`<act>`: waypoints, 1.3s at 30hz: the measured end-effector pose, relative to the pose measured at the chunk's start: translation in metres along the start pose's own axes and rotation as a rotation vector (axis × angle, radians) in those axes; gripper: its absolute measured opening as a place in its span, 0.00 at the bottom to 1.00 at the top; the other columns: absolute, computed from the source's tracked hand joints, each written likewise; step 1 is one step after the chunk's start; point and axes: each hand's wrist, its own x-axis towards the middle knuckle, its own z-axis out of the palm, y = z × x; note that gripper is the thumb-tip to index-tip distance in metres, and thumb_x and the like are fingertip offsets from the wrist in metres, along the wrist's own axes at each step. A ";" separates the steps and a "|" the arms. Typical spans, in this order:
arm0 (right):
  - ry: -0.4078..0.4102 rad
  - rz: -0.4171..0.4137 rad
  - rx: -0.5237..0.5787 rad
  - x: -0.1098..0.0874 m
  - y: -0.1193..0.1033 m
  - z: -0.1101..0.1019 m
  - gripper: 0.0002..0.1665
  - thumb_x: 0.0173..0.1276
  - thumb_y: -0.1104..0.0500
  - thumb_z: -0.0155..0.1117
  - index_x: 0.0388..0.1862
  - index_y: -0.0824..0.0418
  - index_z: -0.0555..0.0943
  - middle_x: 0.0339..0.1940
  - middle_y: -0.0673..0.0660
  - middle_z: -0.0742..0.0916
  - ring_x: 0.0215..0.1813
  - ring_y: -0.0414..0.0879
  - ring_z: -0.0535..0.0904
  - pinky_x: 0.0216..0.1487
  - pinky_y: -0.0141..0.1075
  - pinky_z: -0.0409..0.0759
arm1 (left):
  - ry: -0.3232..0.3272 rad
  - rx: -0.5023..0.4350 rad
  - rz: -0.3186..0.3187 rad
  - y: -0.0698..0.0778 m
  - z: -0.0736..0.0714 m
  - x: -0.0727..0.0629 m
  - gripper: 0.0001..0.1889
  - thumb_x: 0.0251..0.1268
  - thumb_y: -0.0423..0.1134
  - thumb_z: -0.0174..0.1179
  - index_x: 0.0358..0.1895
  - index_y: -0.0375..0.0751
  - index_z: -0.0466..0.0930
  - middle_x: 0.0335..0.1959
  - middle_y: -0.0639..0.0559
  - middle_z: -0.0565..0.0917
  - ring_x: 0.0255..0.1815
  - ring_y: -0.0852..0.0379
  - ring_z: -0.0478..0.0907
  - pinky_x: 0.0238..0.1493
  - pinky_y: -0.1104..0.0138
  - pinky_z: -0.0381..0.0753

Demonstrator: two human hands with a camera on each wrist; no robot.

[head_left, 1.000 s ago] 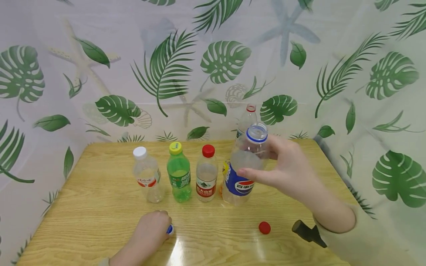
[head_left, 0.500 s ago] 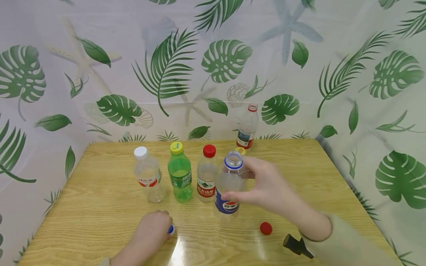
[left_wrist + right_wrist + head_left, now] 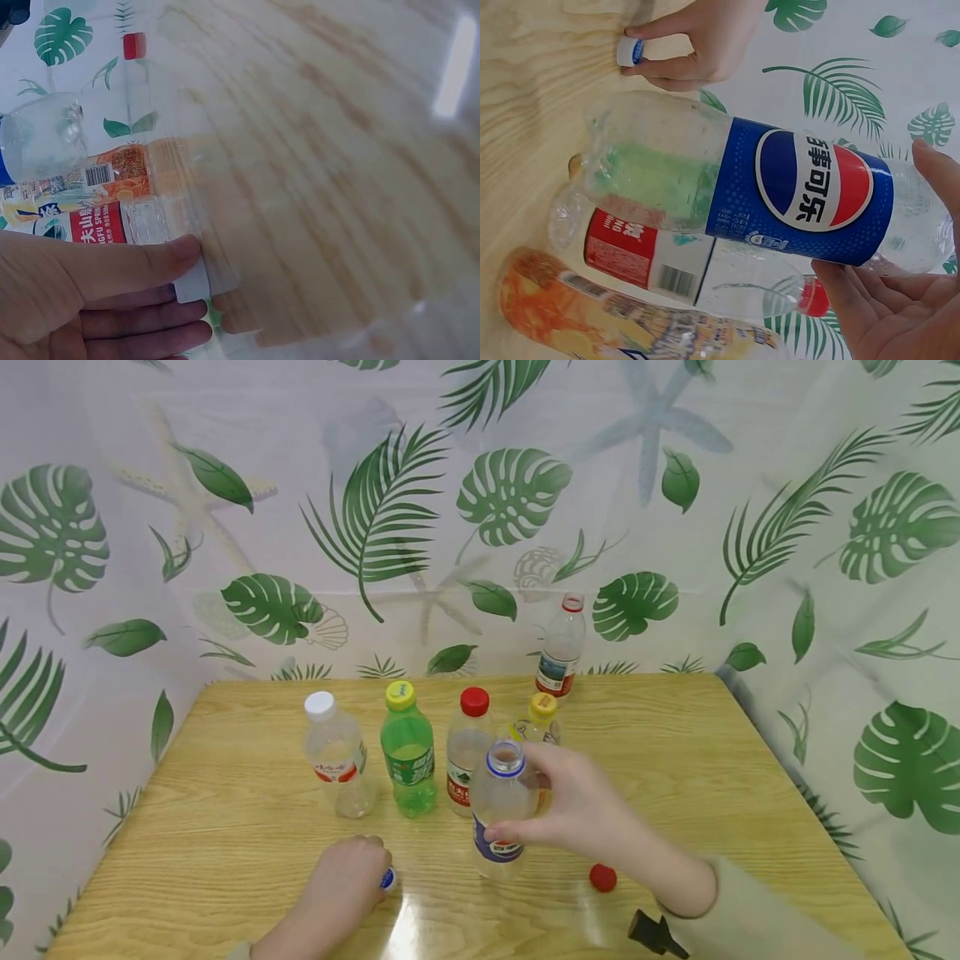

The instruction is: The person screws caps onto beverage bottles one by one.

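My right hand grips an uncapped clear cola bottle around its upper part. The bottle is upright, with a blue label and a blue neck ring; its label fills the middle of the right wrist view. Whether its base touches the table cannot be told. Down at the front of the table, my left hand pinches a white bottle cap with a blue top between thumb and fingers. In the head view only the cap's edge shows beside the fingers.
Behind the hands stand a white-capped bottle, a green bottle, a red-capped bottle and a yellow-capped bottle. An uncapped bottle stands at the back. A loose red cap lies right of the cola bottle.
My right hand has carried the cola bottle left, down and nearer to me, uncovering the yellow-capped bottle and the one at the back. My left hand has stayed in place with the cap.
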 end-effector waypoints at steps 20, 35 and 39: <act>-0.029 0.070 0.026 0.004 0.031 0.025 0.39 0.55 0.51 0.88 0.64 0.59 0.82 0.56 0.53 0.90 0.58 0.50 0.88 0.60 0.44 0.89 | -0.022 0.010 -0.008 0.000 0.002 0.000 0.15 0.46 0.37 0.84 0.21 0.41 0.83 0.22 0.53 0.78 0.24 0.55 0.79 0.25 0.61 0.82; -0.046 0.107 0.022 0.007 0.038 0.034 0.38 0.56 0.50 0.88 0.64 0.58 0.83 0.55 0.54 0.90 0.56 0.47 0.86 0.56 0.41 0.89 | 0.002 -0.022 0.010 0.000 0.003 -0.003 0.14 0.47 0.35 0.83 0.20 0.41 0.82 0.20 0.54 0.77 0.22 0.57 0.76 0.23 0.64 0.79; -0.040 0.107 0.016 0.008 0.038 0.037 0.37 0.55 0.50 0.88 0.63 0.57 0.83 0.53 0.52 0.90 0.52 0.44 0.85 0.53 0.36 0.88 | 0.006 -0.023 0.004 0.000 0.003 -0.003 0.14 0.46 0.35 0.83 0.20 0.41 0.83 0.21 0.54 0.77 0.23 0.56 0.77 0.23 0.63 0.79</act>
